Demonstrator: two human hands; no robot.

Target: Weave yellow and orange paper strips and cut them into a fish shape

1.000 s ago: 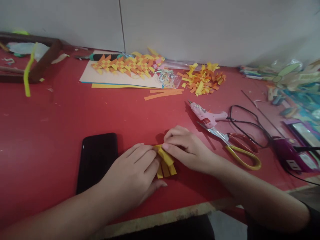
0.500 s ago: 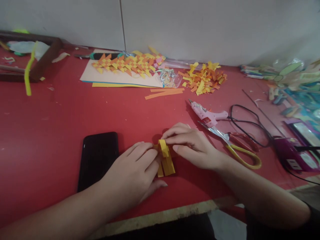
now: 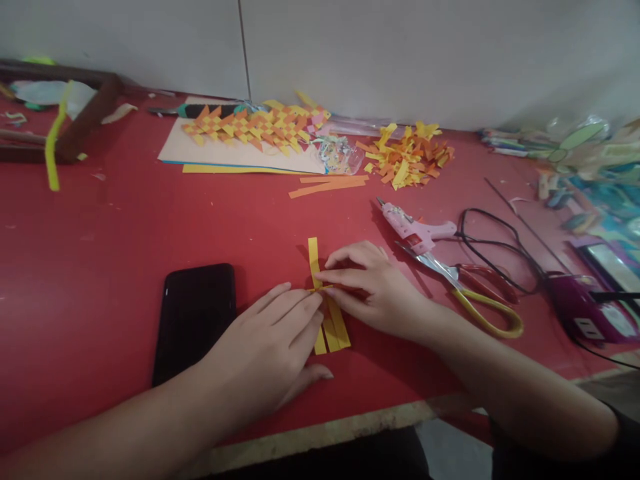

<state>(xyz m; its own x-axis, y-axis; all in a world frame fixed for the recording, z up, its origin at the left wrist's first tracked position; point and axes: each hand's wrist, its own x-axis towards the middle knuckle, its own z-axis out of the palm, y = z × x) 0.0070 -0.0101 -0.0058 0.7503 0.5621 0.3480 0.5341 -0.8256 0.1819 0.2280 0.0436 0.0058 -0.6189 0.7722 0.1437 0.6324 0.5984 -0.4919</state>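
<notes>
Several yellow paper strips lie on the red table in front of me, partly crossed by an orange strip. One yellow strip points straight away from me beyond my fingers. My left hand bears on the crossing of the strips with its fingertips, its thumb lying apart on the table. From the right, my right hand pinches the strips at the same crossing with thumb and fingers. The crossing itself is mostly hidden by the fingertips.
A black phone lies left of my left hand. Scissors and a pink glue gun are at the right. Woven paper pieces, loose orange strips and a folded-paper heap sit farther back.
The yellow strip that was curled back in a loop toward me now lies extended away from me. My right fingers have moved slightly left to the crossing; my left hand has barely moved.
</notes>
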